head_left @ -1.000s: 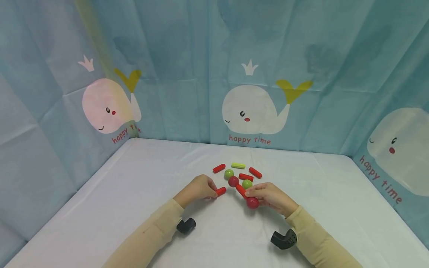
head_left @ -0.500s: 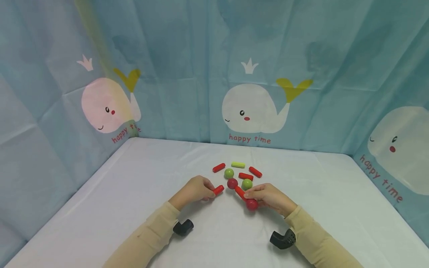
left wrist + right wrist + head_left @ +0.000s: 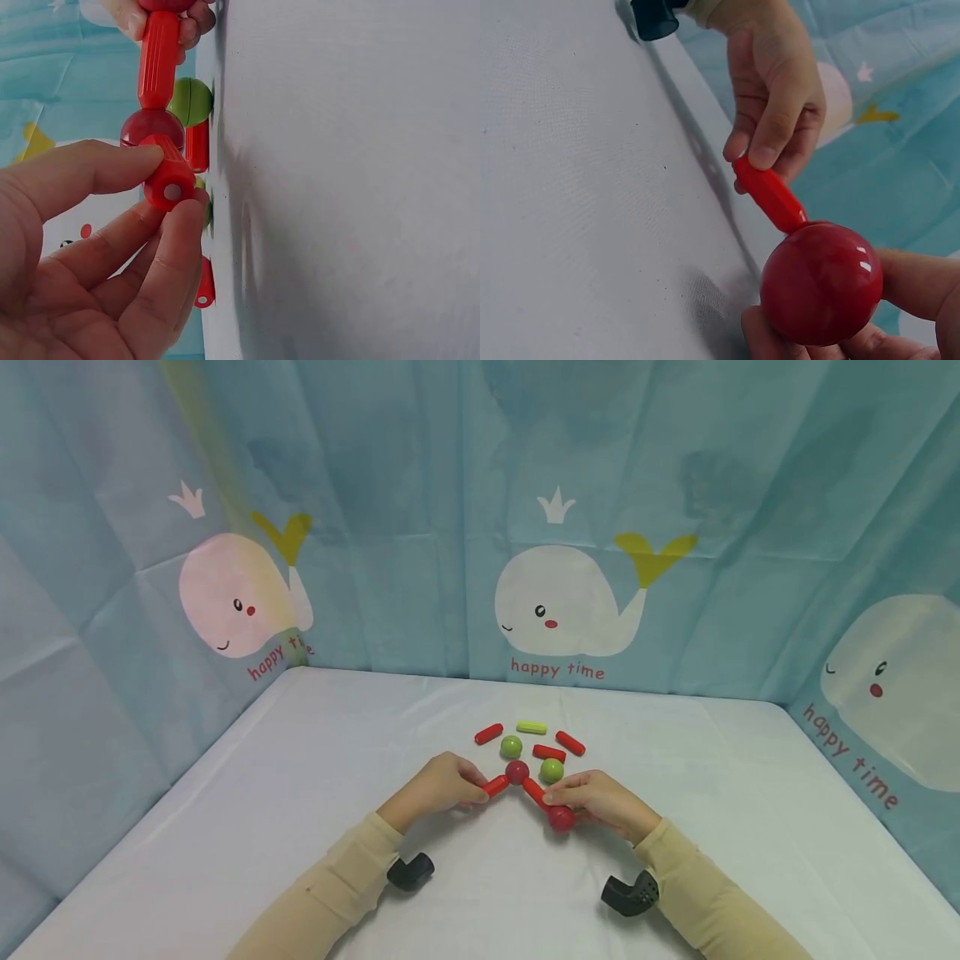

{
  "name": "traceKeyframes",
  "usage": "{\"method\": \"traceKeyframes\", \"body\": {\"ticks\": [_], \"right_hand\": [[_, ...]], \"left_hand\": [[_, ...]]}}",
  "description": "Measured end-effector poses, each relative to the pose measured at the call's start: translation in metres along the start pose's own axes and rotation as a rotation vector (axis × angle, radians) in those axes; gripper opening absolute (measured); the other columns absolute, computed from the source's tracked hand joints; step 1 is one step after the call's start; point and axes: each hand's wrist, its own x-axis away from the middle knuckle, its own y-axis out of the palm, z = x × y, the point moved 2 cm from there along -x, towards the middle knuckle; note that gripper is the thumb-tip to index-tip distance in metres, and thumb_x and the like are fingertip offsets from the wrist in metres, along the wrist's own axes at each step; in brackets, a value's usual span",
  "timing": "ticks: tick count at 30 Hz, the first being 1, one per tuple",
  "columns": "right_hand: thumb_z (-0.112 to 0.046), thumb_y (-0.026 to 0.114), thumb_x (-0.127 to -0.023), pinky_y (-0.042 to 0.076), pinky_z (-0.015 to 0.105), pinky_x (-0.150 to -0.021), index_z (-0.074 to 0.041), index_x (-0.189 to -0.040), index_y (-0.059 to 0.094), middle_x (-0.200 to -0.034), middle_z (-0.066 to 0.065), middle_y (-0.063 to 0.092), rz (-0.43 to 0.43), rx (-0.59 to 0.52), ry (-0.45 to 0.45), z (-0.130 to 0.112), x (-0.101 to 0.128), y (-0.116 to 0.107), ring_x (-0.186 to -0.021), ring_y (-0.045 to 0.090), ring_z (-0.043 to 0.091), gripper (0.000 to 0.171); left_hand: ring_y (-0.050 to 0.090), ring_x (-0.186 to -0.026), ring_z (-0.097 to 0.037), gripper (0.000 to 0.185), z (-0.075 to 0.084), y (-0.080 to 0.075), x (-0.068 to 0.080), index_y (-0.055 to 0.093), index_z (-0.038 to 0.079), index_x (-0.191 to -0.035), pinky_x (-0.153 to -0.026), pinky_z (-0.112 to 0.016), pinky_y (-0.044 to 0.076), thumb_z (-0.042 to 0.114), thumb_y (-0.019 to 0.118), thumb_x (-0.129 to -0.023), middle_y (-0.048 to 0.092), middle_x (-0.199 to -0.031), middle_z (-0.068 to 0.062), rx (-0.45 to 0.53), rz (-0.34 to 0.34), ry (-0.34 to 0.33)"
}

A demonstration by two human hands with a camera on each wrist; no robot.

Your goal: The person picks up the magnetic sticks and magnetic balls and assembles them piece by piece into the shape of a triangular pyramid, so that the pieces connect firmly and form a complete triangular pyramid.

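Red short rod (image 3: 494, 786) lies pinched in the left hand (image 3: 435, 787), its long axis rising rightward so its far end meets the dark red ball (image 3: 517, 771) just above the tabletop (image 3: 300, 793). From that ball the second red rod (image 3: 535, 792) slopes down-right to the lower red ball (image 3: 560, 817), both pinched by the fingers (image 3: 558, 796) of the right hand (image 3: 603, 803).

Beyond the hands, the way is blocked by green balls (image 3: 511, 746), red rods (image 3: 549, 752) and a yellow-green rod (image 3: 531, 727). Bare tablecloth (image 3: 315, 760) is left outward of the left hand (image 3: 438, 782) and the right hand (image 3: 600, 802).
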Motion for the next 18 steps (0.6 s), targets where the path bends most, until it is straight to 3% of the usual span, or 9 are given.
{"method": "traceKeyframes", "body": {"ticks": [5,18], "right_hand": [[-0.025,0.068,-0.092,0.058,0.031,-0.082,0.001,-0.115,0.071,-0.097,-0.001,0.071,-0.007,0.002,0.002,-0.0017,0.0014,0.0004,-0.088,0.063,0.014,0.035],[-0.023,0.070,-0.091,0.058,0.029,-0.080,0.001,-0.114,0.072,-0.099,0.001,0.073,-0.018,0.019,-0.013,0.0010,0.0006,-0.0004,-0.087,0.063,0.013,0.034]], "left_hand": [[0.062,-0.073,-0.014,0.015,0.0025,-0.0010,0.0020,0.077,0.011,-0.097,-0.070,-0.027,0.053,0.017,0.078,-0.083,0.070,-0.086,-0.001,0.013,0.000,0.022],[0.060,-0.076,-0.015,0.016,0.0038,0.0001,0.0042,0.076,0.012,-0.099,-0.071,-0.028,0.052,0.018,0.077,-0.084,0.069,-0.089,-0.001,-0.008,-0.010,-0.003]]}}
